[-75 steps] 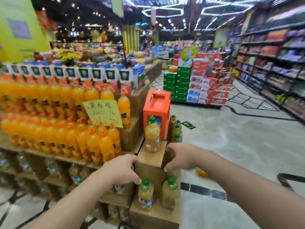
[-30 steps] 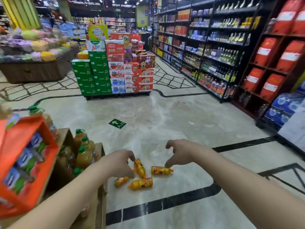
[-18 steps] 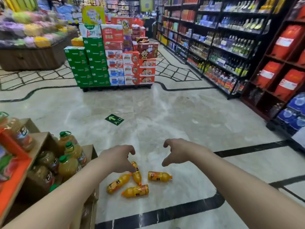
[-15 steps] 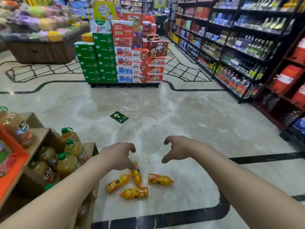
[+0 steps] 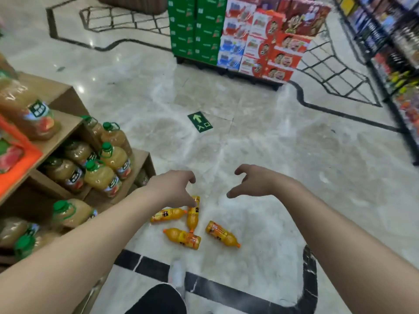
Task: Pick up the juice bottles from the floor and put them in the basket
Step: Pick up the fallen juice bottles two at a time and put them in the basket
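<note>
Several small orange juice bottles lie on their sides on the marble floor: one on the left, one pointing toward me, one in front and one on the right. My left hand hovers above the left bottles with fingers curled and apart, holding nothing. My right hand is held out beside it, also empty with fingers spread. No basket is in view.
A wooden display stand with big green-capped juice jugs fills the left. A pallet of green and red cartons stands ahead. Dark shelving lines the right. My knee and white shoe show below.
My view has turned from the display stand to the floor and tilted down. The bottles now lie closer and below my hands. Both hands stay empty and have spread slightly.
</note>
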A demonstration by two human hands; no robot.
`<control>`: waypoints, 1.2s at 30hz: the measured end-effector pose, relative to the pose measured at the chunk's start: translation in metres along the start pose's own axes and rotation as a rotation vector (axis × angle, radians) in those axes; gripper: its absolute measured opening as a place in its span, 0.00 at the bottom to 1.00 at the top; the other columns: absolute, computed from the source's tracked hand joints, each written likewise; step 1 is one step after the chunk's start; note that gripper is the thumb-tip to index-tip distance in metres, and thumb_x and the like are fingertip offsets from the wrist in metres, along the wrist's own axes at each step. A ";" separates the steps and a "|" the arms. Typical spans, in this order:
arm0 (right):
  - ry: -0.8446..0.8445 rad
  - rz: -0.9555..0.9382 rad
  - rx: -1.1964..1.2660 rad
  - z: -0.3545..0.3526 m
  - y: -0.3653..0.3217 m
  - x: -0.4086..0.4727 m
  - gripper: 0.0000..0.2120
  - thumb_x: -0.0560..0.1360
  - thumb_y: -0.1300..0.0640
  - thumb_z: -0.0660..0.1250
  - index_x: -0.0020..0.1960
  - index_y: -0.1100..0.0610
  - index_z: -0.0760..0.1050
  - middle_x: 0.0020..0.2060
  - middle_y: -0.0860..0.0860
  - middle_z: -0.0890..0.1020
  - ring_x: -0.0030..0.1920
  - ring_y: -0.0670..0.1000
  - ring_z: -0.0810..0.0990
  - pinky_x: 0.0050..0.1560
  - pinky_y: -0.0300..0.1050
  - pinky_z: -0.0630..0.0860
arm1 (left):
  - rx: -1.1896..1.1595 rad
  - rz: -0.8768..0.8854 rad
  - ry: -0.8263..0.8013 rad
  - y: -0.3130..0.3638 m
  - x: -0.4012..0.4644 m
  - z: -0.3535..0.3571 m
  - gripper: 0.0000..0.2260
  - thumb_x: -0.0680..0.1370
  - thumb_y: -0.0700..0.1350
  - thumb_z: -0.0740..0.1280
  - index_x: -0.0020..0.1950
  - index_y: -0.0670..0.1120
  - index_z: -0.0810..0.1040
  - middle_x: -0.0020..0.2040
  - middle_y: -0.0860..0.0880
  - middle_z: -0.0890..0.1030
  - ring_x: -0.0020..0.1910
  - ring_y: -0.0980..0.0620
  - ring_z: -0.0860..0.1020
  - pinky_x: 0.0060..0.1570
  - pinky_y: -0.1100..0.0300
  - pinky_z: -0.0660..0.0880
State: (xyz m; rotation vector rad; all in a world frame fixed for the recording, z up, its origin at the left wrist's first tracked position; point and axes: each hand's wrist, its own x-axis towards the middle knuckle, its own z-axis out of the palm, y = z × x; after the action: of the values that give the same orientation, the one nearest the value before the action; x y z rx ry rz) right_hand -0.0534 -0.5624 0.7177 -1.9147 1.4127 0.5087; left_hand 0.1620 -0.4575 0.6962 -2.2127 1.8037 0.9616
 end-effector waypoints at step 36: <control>-0.229 0.168 -0.162 0.441 0.312 0.613 0.47 0.68 0.33 0.75 0.77 0.51 0.60 0.67 0.57 0.71 0.69 0.60 0.69 0.55 0.56 0.73 | -0.400 -0.398 -0.367 -0.135 0.521 0.499 0.26 0.72 0.53 0.80 0.67 0.52 0.76 0.55 0.51 0.80 0.54 0.47 0.79 0.50 0.53 0.78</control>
State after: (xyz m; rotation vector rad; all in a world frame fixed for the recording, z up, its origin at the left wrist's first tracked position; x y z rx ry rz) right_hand -0.1056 -0.7035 -0.0851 -1.8016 1.4227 0.9172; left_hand 0.1345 -0.6171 -0.0197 -2.2754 1.0322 1.6003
